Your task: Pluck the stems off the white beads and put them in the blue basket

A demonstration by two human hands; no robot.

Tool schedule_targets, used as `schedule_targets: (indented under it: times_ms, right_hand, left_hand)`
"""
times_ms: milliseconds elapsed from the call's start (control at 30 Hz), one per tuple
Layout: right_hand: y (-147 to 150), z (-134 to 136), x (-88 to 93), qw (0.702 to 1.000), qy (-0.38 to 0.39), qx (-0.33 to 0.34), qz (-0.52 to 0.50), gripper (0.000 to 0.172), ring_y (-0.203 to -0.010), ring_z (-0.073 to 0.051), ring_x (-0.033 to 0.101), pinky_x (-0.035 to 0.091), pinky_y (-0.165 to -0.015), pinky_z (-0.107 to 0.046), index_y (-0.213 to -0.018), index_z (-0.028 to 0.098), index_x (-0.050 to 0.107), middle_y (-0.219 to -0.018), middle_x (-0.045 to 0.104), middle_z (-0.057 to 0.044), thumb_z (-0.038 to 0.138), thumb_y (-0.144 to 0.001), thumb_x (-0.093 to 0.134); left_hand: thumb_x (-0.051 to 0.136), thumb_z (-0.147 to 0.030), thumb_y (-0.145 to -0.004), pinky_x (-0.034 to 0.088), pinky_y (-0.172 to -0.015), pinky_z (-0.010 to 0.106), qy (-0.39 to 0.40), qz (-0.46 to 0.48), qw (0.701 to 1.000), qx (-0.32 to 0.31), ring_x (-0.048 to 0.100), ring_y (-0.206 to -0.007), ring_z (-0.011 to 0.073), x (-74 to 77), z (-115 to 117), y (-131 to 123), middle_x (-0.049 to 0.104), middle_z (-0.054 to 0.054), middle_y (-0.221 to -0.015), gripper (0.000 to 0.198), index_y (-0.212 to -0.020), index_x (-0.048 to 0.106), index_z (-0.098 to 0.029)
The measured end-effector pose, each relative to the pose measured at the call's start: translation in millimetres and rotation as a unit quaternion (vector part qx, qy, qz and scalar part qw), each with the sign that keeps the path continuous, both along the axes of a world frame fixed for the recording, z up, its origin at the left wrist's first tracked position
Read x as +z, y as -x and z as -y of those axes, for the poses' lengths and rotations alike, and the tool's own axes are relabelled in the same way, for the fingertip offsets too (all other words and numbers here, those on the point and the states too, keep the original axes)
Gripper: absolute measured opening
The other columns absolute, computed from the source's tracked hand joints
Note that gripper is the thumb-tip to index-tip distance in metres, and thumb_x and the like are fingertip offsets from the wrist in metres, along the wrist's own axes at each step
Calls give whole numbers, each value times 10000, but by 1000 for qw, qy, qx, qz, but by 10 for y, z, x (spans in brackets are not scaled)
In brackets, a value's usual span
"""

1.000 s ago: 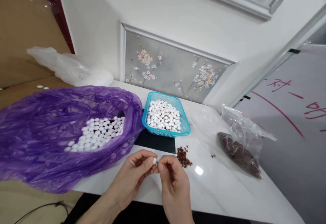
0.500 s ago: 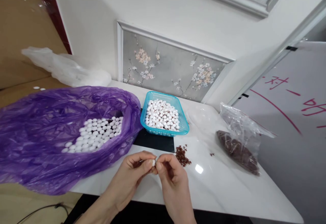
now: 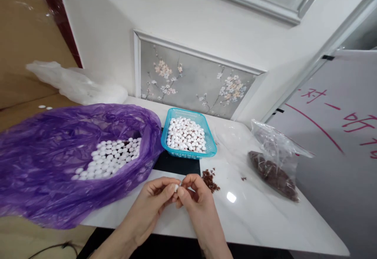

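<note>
My left hand (image 3: 156,200) and my right hand (image 3: 196,202) meet fingertip to fingertip over the white table's (image 3: 259,219) front edge. Between them they pinch one small white bead (image 3: 176,187). Just right of my fingers lies a little heap of dark red-brown bits (image 3: 209,179). A large purple plastic bag (image 3: 44,164) on the left lies open, showing several white beads (image 3: 108,158) inside. Behind my hands stands a turquoise basket (image 3: 188,155) filled with white beads.
A clear bag of red-brown material (image 3: 272,174) lies at the right. A dark mat (image 3: 179,165) sits under the basket. A white plastic bag (image 3: 79,86) lies at the back left. A floral wall panel (image 3: 191,80) rises behind; a whiteboard with red writing (image 3: 338,133) stands right.
Both hands stay pinched together on the bead with only slight finger shifts. The view has drifted a little, nothing else moved.
</note>
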State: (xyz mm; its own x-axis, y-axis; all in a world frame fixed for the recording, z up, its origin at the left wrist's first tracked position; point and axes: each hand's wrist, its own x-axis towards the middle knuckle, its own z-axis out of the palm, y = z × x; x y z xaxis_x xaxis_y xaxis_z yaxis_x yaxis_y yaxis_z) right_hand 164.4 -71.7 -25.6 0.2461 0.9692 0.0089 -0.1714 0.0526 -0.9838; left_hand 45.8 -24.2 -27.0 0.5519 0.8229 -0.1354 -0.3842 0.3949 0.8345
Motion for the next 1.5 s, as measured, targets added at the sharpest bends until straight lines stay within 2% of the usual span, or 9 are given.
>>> schedule_targets:
  times_ms: [167, 333, 467, 633, 833, 933, 1133, 1333, 1500]
  right_hand:
    - [-284, 100, -52, 986, -1, -104, 132, 167, -583, -110, 529, 443, -610, -230, -905, 203, 554, -614, 526, 55, 364, -896, 514]
    - [-896, 249, -207, 898, 58, -249, 358, 248, -728, -183, 604, 466, -657, -291, -918, 182, 624, -833, 660, -47, 392, -872, 503]
    - [-1120, 334, -290, 877, 71, -249, 405, 240, -846, -228, 619, 469, -752, -343, -899, 188, 671, -935, 684, -81, 356, -848, 507]
    - [-1052, 304, -308, 868, 69, -219, 440, 220, -805, -221, 631, 485, -740, -346, -892, 209, 703, -952, 677, -73, 304, -833, 513]
    - [-982, 285, -304, 853, 77, -222, 465, 187, -752, -213, 617, 455, -692, -327, -763, 237, 670, -880, 663, -46, 297, -826, 504]
    - [-1007, 329, -353, 850, 83, -227, 468, 203, -743, -231, 616, 445, -671, -343, -795, 236, 628, -873, 663, -52, 352, -838, 467]
    - [-1060, 373, -563, 837, 116, -259, 468, 252, -693, -240, 630, 467, -658, -352, -813, 273, 579, -793, 677, -27, 466, -818, 417]
    - [-1099, 366, -665, 831, 99, -281, 469, 364, -763, -245, 659, 491, -723, -379, -937, 271, 623, -1030, 687, -58, 504, -817, 371]
    - [-1321, 359, -713, 845, 166, -215, 461, 352, -837, -270, 678, 522, -725, -385, -872, 281, 661, -1042, 693, -46, 529, -710, 471]
  left_hand:
    - [708, -272, -772, 476, -664, 178, 69, 10, 997, 28, 541, -652, 76, -16, 1, 13, 625, -1, -765, 116, -837, 730, -179]
    - [786, -254, -683, 482, -763, 174, 83, -13, 996, 26, 563, -779, 102, -36, -24, 49, 644, 21, -853, 183, -843, 745, -174]
    - [814, -222, -638, 480, -745, 170, 82, -48, 995, 42, 556, -759, 101, -35, -49, 25, 648, 13, -830, 204, -829, 751, -187]
    - [826, -241, -606, 485, -705, 205, 54, -70, 995, 51, 556, -690, 113, -34, -21, 37, 657, 21, -758, 203, -783, 758, -169]
    - [766, -301, -678, 498, -738, 260, -77, -119, 983, 115, 613, -739, 156, 130, -156, -86, 712, 42, -788, 238, -884, 752, -183]
    - [628, -332, -803, 499, -840, 342, -275, -183, 929, 165, 653, -909, 228, 320, -375, -315, 723, 98, -1020, 319, -1071, 696, -174]
    - [620, -219, -773, 404, -1005, 355, -408, -259, 852, 204, 513, -1225, 267, 503, -760, -467, 553, 106, -1361, 538, -1304, 543, -179]
    - [538, -200, -811, 380, -1006, 356, -444, -428, 757, 215, 618, -1076, 267, 532, -902, 320, 717, 92, -1115, 293, -1034, 728, -201]
    - [563, -80, -694, 419, -916, 432, -396, -563, 691, 222, 647, -989, 339, 398, -1114, 1000, 757, 141, -938, 277, -851, 761, -193]
